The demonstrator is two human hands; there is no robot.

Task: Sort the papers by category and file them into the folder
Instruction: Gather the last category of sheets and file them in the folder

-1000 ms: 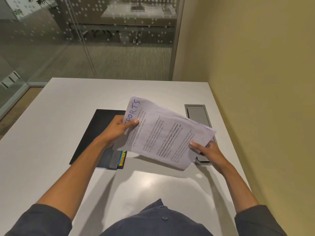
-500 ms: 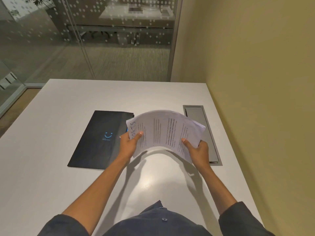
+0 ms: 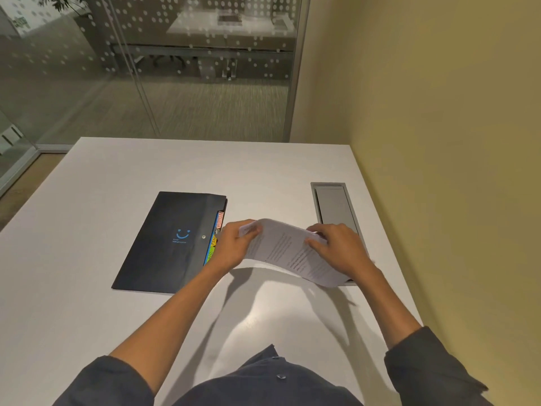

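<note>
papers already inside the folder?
No, both hands, left and right, hold the papers bowed above the table, to the right of the folder.

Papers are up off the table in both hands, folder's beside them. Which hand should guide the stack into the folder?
Probably left. The left hand grips the papers at the end nearest the folder, right beside its coloured tabs. The right hand holds the far end.

office meeting room: dotted glass partition [image 3: 175,68] beyond the hands, white table [image 3: 73,230] under them, cable hatch [image 3: 333,206] just right.
</note>
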